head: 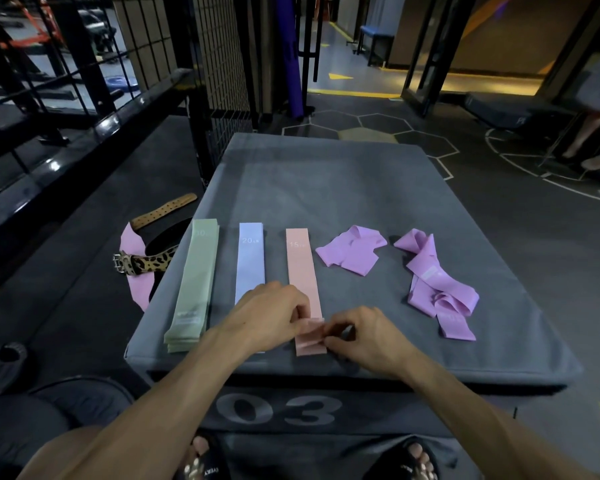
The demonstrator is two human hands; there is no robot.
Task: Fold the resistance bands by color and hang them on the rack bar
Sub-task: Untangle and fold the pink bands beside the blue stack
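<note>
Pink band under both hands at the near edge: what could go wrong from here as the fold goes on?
1. Both hands, left and right, pinch the pink band by the box's front edge; a tug could slide it off.
2. The left forearm crosses the blue band and may skew it.
3. One purple band hangs off the left side by a leopard belt, easy to overlook.

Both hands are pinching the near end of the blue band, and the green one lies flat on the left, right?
Not quite. The head view shows the left hand and right hand pinching the near end of the pink band, not the blue band. The green band does lie flat on the left.
</note>
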